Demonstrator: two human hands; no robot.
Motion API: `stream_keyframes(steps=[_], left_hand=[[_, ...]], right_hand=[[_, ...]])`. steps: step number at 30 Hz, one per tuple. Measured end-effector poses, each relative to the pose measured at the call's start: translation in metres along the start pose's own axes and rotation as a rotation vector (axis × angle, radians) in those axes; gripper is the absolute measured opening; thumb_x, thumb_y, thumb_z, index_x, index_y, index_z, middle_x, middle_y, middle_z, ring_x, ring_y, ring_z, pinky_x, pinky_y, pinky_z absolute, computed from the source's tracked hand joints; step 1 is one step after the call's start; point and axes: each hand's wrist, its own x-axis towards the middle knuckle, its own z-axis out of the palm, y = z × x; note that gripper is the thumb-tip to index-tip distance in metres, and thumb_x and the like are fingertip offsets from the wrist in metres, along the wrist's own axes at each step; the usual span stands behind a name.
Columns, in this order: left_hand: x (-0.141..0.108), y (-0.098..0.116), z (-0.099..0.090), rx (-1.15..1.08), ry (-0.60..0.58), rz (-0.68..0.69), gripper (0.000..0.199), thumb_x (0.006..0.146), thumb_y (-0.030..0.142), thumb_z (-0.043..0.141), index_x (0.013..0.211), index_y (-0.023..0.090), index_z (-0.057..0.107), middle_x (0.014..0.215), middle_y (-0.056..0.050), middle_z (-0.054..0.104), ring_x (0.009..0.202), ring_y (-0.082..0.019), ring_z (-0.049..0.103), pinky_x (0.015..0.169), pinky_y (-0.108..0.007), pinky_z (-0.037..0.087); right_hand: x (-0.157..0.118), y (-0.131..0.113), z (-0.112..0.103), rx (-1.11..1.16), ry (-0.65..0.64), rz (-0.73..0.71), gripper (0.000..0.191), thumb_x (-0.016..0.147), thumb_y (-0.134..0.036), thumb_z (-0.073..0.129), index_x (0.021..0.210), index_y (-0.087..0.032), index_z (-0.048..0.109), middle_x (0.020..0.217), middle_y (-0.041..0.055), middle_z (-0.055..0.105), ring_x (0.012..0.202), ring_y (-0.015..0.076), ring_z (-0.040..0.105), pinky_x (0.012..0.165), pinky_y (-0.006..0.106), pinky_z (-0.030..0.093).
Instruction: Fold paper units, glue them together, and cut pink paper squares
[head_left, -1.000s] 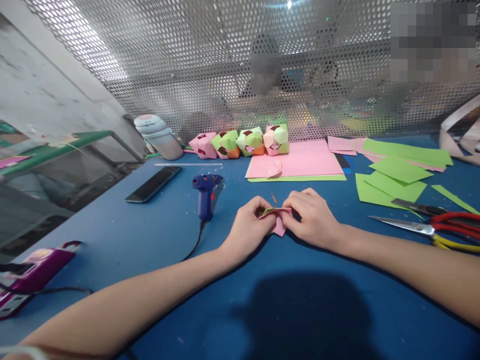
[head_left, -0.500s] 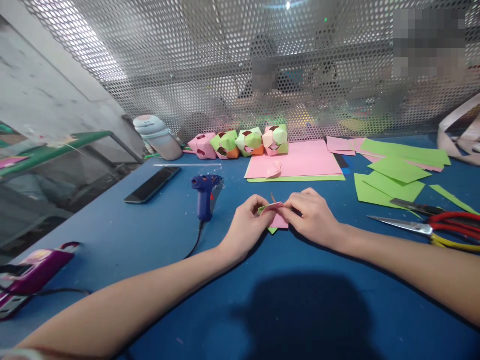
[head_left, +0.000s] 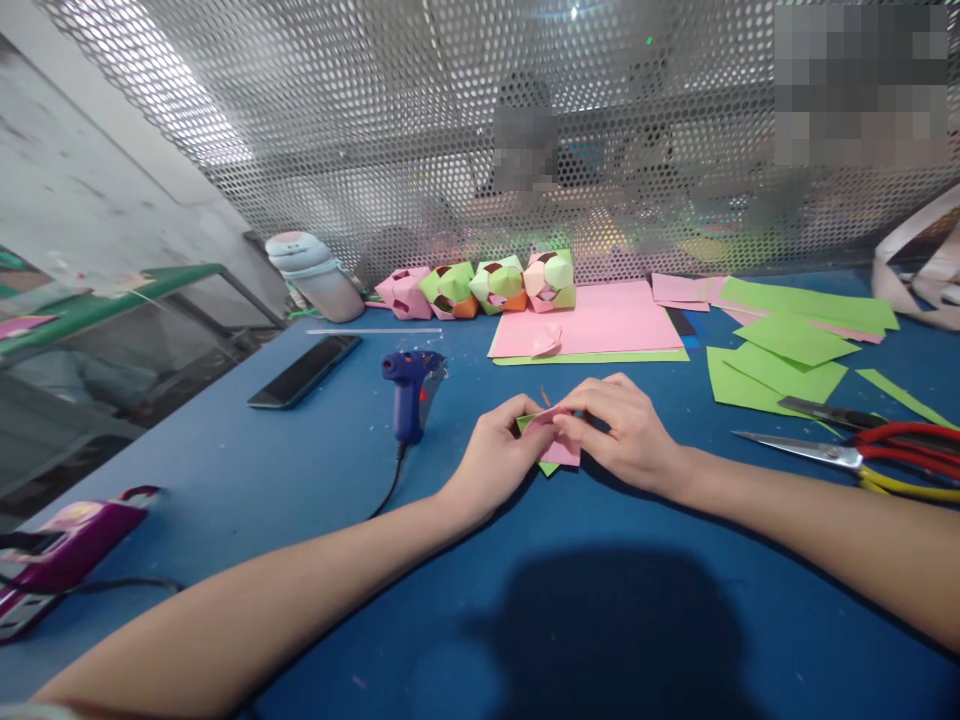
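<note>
1. Pinched between both hands, low over the near-middle of the blue table (head_left: 360,610): folded paper (head_left: 566,453), pink face turned toward the viewer, green showing at the left edge and as a pointed corner below.
2. Left hand (head_left: 487,455): thumb and fingers closed on the left side of the folded paper, with no visible gap in the pinch; exact fold under the thumb hidden.
3. Right hand (head_left: 624,430): thumb and forefinger drawn together at the upper right edge, close to the left thumb; grip narrow and closed on the folded paper, remaining fingers curled; fingertip contact partly hidden.
4. Layers apart at the lower edge, pink over green; to judge by the opposed pinches, a fold or seam under shaping, with alignment dependent on both grips.
5. To the left, upright and apart from both hands: blue glue gun (head_left: 409,397), with phone (head_left: 306,372) farther left.
6. Beyond the hands: pink sheet (head_left: 607,325) over green sheet (head_left: 637,356), small folded pink piece (head_left: 547,341) on top; nearby, a row of four paper shapes (head_left: 451,290) before the mesh screen (head_left: 435,190).
7. To the right: green paper pieces (head_left: 795,340), cutter knife (head_left: 821,411) and scissors (head_left: 836,455), all out of the hands.
</note>
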Motion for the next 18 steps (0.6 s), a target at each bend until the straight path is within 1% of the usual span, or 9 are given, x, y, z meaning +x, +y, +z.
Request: stream_keyframes(steps=[2, 3, 6, 11, 15, 18], left_hand=[[0.0017, -0.0034, -0.0011, -0.088, 0.031, -0.042, 0.018, 0.080, 0.032, 0.064, 0.075, 0.016, 0.058, 0.067, 0.003, 0.055, 0.063, -0.011, 0.046, 0.059, -0.022, 0.034], [0.0025, -0.0051, -0.0016, -0.126, 0.047, -0.061, 0.019, 0.080, 0.034, 0.065, 0.077, 0.016, 0.059, 0.068, 0.003, 0.056, 0.063, -0.011, 0.047, 0.060, -0.023, 0.035], [0.0041, -0.0081, -0.0025, -0.180, 0.067, -0.081, 0.023, 0.081, 0.039, 0.065, 0.080, 0.017, 0.059, 0.070, 0.003, 0.057, 0.065, -0.011, 0.048, 0.061, -0.023, 0.036], [0.0038, -0.0061, -0.0024, -0.170, 0.049, -0.075, 0.024, 0.084, 0.041, 0.061, 0.081, 0.017, 0.057, 0.073, 0.002, 0.058, 0.068, -0.012, 0.049, 0.065, -0.023, 0.039], [0.0039, -0.0054, -0.0019, -0.157, 0.053, -0.076, 0.019, 0.084, 0.036, 0.060, 0.081, 0.018, 0.056, 0.073, 0.002, 0.057, 0.068, -0.012, 0.050, 0.066, -0.024, 0.039], [0.0039, -0.0053, -0.0013, -0.126, 0.032, -0.044, 0.014, 0.084, 0.032, 0.058, 0.082, 0.018, 0.057, 0.075, 0.002, 0.058, 0.070, -0.013, 0.051, 0.067, -0.024, 0.039]], right_hand=[[0.0009, -0.0018, -0.0001, 0.005, 0.005, 0.031, 0.017, 0.092, -0.035, 0.056, 0.098, -0.019, 0.060, 0.088, 0.0001, 0.066, 0.076, 0.0125, 0.058, 0.078, 0.031, 0.035], [0.0013, -0.0027, -0.0001, -0.003, 0.004, 0.054, 0.017, 0.091, -0.036, 0.058, 0.096, -0.019, 0.059, 0.087, 0.0000, 0.065, 0.073, 0.0120, 0.057, 0.078, 0.031, 0.035], [0.0023, -0.0040, 0.0003, -0.029, -0.002, 0.111, 0.013, 0.092, -0.031, 0.056, 0.086, -0.018, 0.055, 0.082, -0.0010, 0.062, 0.069, 0.0111, 0.054, 0.077, 0.031, 0.035], [0.0025, -0.0020, 0.0006, -0.021, -0.012, 0.120, 0.013, 0.094, -0.028, 0.051, 0.085, -0.019, 0.053, 0.080, -0.0020, 0.060, 0.072, 0.0113, 0.052, 0.076, 0.030, 0.034], [0.0026, -0.0026, 0.0004, -0.027, -0.021, 0.125, 0.014, 0.094, -0.027, 0.051, 0.083, -0.019, 0.053, 0.078, -0.0022, 0.060, 0.070, 0.0111, 0.051, 0.076, 0.030, 0.034], [0.0028, -0.0036, 0.0005, -0.025, -0.040, 0.122, 0.013, 0.092, -0.029, 0.054, 0.083, -0.019, 0.054, 0.078, -0.0020, 0.060, 0.070, 0.0111, 0.053, 0.076, 0.030, 0.034]])
